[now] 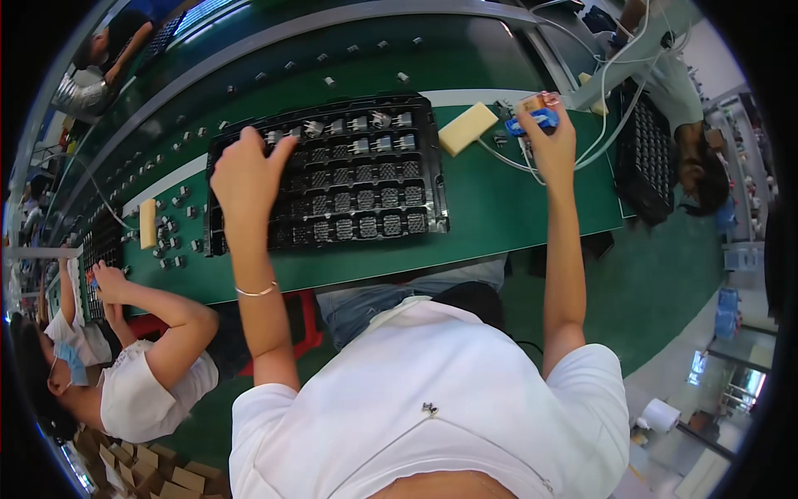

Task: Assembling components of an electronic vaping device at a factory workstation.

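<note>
My left hand [246,173] reaches over the left end of a black compartment tray [332,249]. Its thumb and forefinger are apart, beside small metal components [313,128] in the tray's far row; I cannot tell if it touches one. Several such parts fill that row and some of the second, while the nearer pockets show bare textured bottoms. Right of the tray, my right hand [555,137] is closed on a small blue object [532,122], whose exact kind I cannot make out. An orange-brown piece [532,103] shows just behind it, close to the fingertips.
A pale yellow block [467,128] lies between the tray and my right hand, near white cables [598,137]. More components [166,226] are scattered at left by a second yellow block [148,223]. A co-worker [158,366] sits at left; another person [694,166] is at right beside black trays [644,158].
</note>
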`<state>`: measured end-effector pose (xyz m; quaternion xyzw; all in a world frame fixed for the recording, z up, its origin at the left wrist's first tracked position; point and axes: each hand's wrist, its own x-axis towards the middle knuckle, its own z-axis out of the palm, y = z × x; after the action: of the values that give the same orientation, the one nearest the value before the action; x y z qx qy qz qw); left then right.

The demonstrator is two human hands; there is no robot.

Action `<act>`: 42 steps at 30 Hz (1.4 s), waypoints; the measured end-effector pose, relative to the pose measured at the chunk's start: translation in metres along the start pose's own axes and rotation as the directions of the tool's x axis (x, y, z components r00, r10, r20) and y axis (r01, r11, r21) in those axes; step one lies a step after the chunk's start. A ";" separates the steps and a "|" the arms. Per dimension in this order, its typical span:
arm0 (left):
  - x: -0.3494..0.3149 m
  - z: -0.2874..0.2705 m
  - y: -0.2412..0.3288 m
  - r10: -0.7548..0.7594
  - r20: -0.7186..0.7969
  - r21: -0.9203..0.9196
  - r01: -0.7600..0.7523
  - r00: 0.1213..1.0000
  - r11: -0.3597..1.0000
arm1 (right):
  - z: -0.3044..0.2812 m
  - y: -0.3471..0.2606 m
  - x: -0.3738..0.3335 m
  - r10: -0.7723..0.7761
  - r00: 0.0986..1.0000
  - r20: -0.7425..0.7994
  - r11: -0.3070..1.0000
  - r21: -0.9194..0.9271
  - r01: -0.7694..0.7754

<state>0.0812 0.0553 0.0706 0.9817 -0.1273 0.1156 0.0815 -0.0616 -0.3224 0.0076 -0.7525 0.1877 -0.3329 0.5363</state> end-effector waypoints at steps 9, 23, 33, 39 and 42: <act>0.030 0.037 -0.011 -0.021 0.095 0.047 0.017 0.995 0.999 | 0.035 0.040 0.000 -0.142 0.978 0.155 0.908 -0.374 0.191; 0.034 0.050 -0.009 0.031 -0.081 -0.016 -0.033 0.996 0.999 | 0.043 0.050 -0.009 -0.183 0.979 0.090 0.907 -0.368 0.204; 0.023 0.031 -0.015 0.106 -0.113 -0.532 -0.150 0.988 0.833 | 0.043 0.050 -0.001 -0.187 0.976 0.112 0.896 -0.387 0.216; -0.015 0.011 0.041 0.154 0.103 -0.986 0.121 0.983 -0.113 | 0.068 0.062 0.063 -0.050 0.986 0.158 0.851 -0.510 0.124; -0.021 0.022 0.063 0.160 0.129 -0.936 0.173 0.979 -0.305 | 0.088 0.094 0.111 -0.179 0.960 0.213 0.796 -0.542 0.269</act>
<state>0.0488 -0.0037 0.0523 0.5164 -0.1703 -0.1375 0.8279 0.0862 -0.3668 -0.0651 -0.9172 0.1462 -0.2657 0.2585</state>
